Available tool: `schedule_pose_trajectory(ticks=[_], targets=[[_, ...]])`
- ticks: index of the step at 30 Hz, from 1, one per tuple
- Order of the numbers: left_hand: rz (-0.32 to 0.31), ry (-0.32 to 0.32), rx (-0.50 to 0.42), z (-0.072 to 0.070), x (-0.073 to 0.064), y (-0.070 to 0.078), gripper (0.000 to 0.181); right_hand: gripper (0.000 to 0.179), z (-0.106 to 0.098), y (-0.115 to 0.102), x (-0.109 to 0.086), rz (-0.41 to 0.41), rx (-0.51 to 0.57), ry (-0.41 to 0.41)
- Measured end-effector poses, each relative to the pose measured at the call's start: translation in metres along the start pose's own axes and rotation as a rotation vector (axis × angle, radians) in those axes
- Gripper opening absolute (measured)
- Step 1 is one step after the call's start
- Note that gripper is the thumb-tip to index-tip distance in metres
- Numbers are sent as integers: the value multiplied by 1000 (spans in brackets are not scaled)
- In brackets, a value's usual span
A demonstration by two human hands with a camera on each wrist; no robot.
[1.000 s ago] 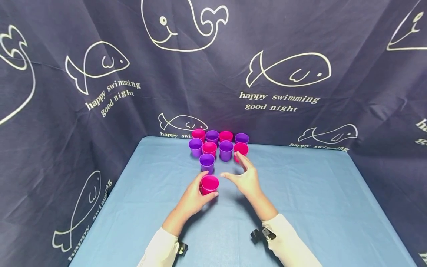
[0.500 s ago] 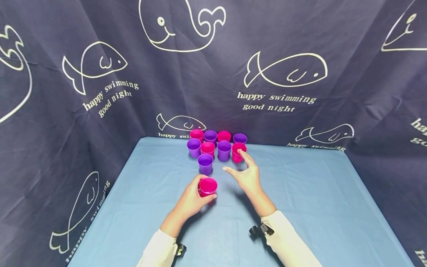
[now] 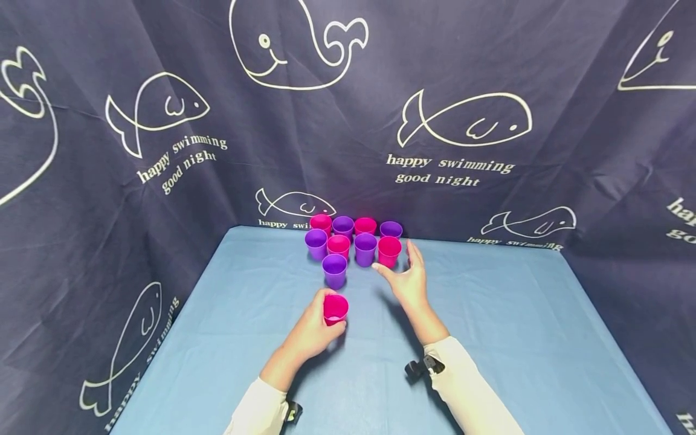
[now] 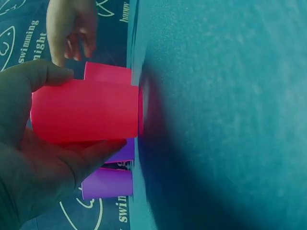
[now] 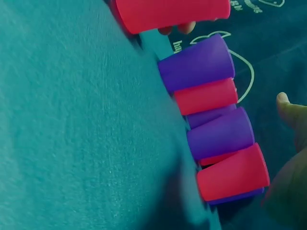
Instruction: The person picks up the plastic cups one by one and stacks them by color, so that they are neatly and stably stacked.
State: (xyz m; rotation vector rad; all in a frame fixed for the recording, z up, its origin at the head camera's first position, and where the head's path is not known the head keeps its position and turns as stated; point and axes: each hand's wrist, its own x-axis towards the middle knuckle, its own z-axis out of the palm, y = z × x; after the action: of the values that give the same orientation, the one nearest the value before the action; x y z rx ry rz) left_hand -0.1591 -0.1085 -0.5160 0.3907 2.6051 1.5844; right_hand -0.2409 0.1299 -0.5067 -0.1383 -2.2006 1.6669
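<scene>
My left hand (image 3: 312,326) grips a pink cup (image 3: 336,309) round its side, thumb in front and fingers behind. The cup (image 4: 86,110) is upright with its base close over the blue cloth, seen sideways in the left wrist view. Further back, my right hand (image 3: 409,283) spreads its thumb and fingers on either side of another pink cup (image 3: 388,252), the right end of the middle row. In the right wrist view the thumb (image 5: 284,98) stands apart from that cup (image 5: 233,173). A lone purple cup (image 3: 334,272) stands between the held cup and the rows.
Two rows of upright pink and purple cups stand close together by the back curtain (image 3: 462,199), among them a purple cup (image 3: 365,251) left of my right hand. Blue cloth (image 3: 489,314) covers the table. Each wrist wears a small black camera (image 3: 415,370).
My right hand has shifted from over the front of the right-end pink cup to straddle it from the right. My left hand has drawn its pink cup slightly nearer and left.
</scene>
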Motion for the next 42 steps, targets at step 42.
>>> schedule_pose_trajectory(ticks=[42], targets=[[-52,-56,39,4,0,11,55,93,21,33,31,158,122,-58]])
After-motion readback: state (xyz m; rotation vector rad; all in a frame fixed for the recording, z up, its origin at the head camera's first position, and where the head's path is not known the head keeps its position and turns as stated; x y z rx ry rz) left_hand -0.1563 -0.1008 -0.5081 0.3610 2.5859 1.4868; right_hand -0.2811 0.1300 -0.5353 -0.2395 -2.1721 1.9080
